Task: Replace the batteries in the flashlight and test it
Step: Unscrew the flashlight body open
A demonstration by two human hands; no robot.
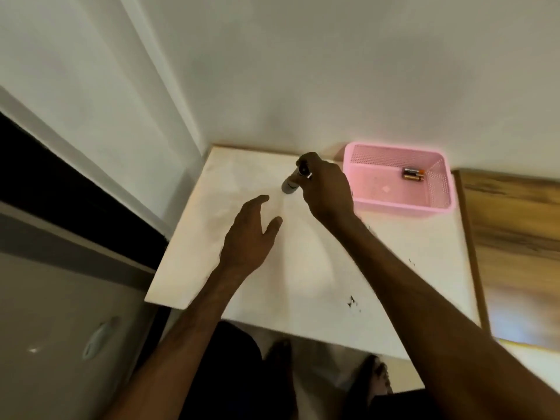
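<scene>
The right hand (327, 189) grips a small grey-and-black cylindrical flashlight (290, 185) by its top, just beyond the open, empty left hand (251, 234). Two copper-and-black batteries (413, 174) lie in the pink plastic mesh basket (394, 204) right of the gripping hand. How far the swap has got is unclear, and testing likely remains.

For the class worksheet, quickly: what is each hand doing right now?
Left hand: open, fingers spread over the table, holding nothing.
Right hand: closed around the flashlight.
</scene>
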